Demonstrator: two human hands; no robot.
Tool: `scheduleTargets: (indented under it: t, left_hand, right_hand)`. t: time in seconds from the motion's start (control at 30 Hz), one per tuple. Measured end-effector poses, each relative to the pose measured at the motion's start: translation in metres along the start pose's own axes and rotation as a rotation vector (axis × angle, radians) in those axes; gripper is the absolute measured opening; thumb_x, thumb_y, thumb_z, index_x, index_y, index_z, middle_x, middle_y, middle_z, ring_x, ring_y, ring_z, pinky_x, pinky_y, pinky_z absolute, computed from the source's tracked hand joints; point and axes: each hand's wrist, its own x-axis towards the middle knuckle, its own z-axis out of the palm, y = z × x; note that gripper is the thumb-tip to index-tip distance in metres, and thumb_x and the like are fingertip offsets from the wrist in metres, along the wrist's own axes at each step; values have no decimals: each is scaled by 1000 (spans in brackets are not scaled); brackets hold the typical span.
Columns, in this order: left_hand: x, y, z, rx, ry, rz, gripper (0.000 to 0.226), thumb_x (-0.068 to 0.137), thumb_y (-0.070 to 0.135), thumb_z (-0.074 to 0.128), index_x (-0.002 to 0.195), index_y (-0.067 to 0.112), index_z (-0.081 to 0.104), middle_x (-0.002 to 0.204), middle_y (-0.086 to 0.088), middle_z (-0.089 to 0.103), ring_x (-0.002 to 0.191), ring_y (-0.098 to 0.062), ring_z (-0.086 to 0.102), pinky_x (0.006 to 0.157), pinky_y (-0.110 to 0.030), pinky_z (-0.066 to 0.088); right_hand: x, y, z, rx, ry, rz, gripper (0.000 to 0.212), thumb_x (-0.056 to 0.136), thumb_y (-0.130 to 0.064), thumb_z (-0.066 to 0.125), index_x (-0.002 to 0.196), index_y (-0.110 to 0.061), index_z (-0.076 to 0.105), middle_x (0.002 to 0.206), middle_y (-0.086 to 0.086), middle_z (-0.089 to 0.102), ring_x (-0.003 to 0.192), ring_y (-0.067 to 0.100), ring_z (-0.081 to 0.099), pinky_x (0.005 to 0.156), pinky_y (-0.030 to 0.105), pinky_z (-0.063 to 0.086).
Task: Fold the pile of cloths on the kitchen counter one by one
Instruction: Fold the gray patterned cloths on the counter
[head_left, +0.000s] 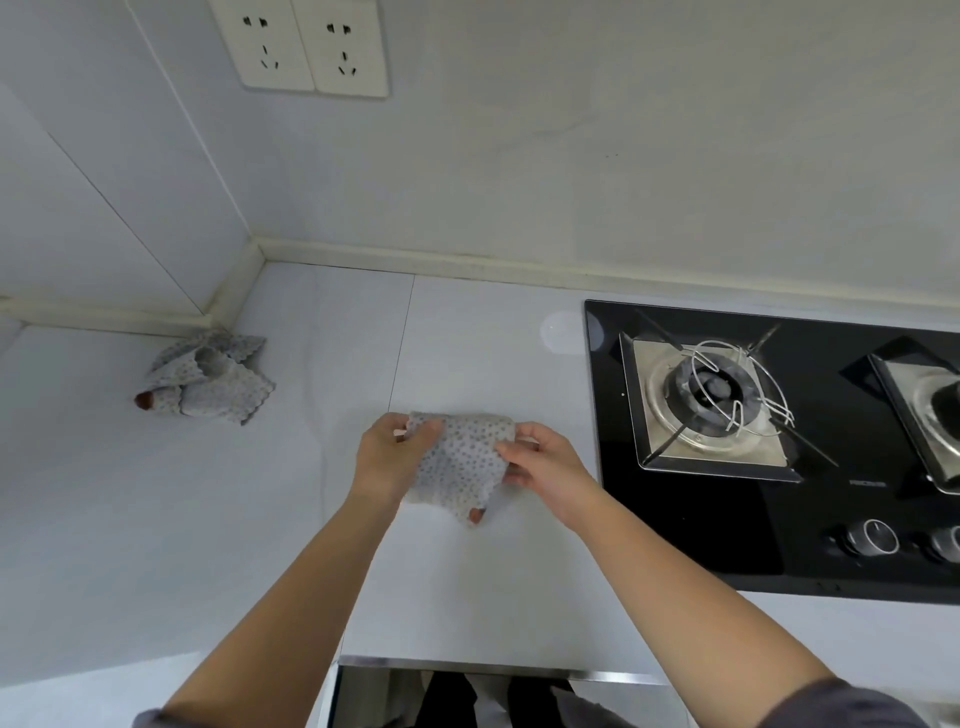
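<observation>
Hands: left hand (388, 453), right hand (545, 463) both pinch my cloth (461, 460) left of the stove (675, 525).
Risk: loose corner slips, fold skews.

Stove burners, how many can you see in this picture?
2. The left burner sits under a wire rack on the hob; the right burner is cut off by the picture's edge. More may lie out of frame.

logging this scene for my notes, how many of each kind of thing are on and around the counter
spotted cloth, held: 1
heap of cloths in the corner: 1 (number inside unclear)
hands: 2, left hand and right hand, both gripping the cloth
wall sockets: 2
burners: 2
knobs: 2
total: 10
</observation>
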Motion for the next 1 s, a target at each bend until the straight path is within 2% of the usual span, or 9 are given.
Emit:
scheduleTargets:
  t: [0.1,0.23,0.4,0.5,0.63,0.7,0.77,0.9,1.0]
  left_hand:
    - [-5,2,-3,18,6,128,36,83,26,75,108,21,50,95,-3,65,88,-18,62,70,-26,52]
    - [-7,1,-13,314,-217,384,49,84,12,72,124,31,54,101,4,62,92,-12,60,70,-8,44]
    - [-1,-4,-21,625,-81,699,10,83,12,73,90,19,72,83,5,59,70,-13,56,65,-21,44]
    - [3,-3,-28,698,-33,799,8,80,10,73,87,14,70,93,7,53,75,-15,57,67,-29,50]
    - [-7,11,-18,654,-325,580,21,85,22,70,103,25,63,95,11,65,86,-9,62,74,-21,51]
    - [-12,16,-9,483,-358,478,2,90,19,64,91,20,64,82,5,68,77,-12,64,59,-22,51]
    - [-13,18,-10,287,-334,348,12,93,16,59,83,13,63,78,2,67,71,-13,62,51,-23,48]
    - [-5,10,-25,167,-415,223,9,95,16,57,88,13,62,87,1,70,86,-19,64,77,-32,50]
    - [-10,7,-19,160,-425,289,12,91,20,66,102,19,64,95,4,71,88,-6,67,77,-19,51]
  right_hand:
    - [-1,-3,1,-129,116,-77,43,86,-12,71,119,-28,50,96,10,68,93,20,68,97,37,51]
    - [-6,-13,-3,-309,-54,-222,62,82,-6,73,129,-37,48,93,2,61,92,15,64,89,24,52]
    - [-6,-17,-4,-699,66,-378,23,82,-5,71,101,-17,69,94,-7,57,88,12,58,84,22,48]
    - [-10,-23,-6,-705,87,-482,16,79,-7,74,87,-19,65,100,-5,52,93,8,54,81,6,36]
    - [-17,-40,4,-509,-86,-362,15,86,-8,67,83,-21,60,89,-2,62,68,8,56,53,13,42]
    - [-15,-47,3,-465,-105,-321,13,87,-15,69,92,-25,62,87,-4,66,69,3,59,56,16,44]
    - [-13,-49,-6,-477,-155,-251,17,86,-15,72,101,-18,65,89,-4,68,80,9,64,68,23,52]
    - [-13,-42,-24,-509,-135,-202,10,83,-7,73,84,-15,68,75,-8,60,78,9,56,80,27,45]
    - [-16,-44,-16,-509,-167,-202,15,82,-4,73,85,-17,67,76,-6,61,73,7,54,72,21,43]
